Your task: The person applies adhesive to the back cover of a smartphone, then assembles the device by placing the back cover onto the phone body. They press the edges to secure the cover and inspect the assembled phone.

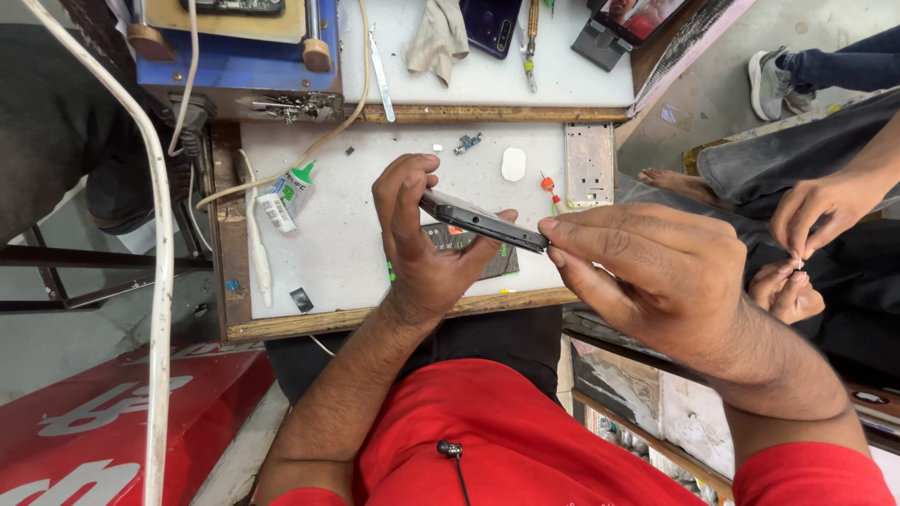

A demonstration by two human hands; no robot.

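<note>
Phone (483,222), edge-up above the white worktop (347,234), sits clamped in the left hand (417,245) while the right hand (647,272) pinches its end; best gripped evenly.

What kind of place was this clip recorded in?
Most likely a small phone repair stall. Both hands, left hand and right hand, hold a dark phone edge-on above a white workbench with a glue tube, a screwdriver and a bare metal phone frame.

Phone repair workshop: workbench (337,244) strewn with glue tube (289,190), screwdrivers (531,37), phone parts (589,164).
</note>
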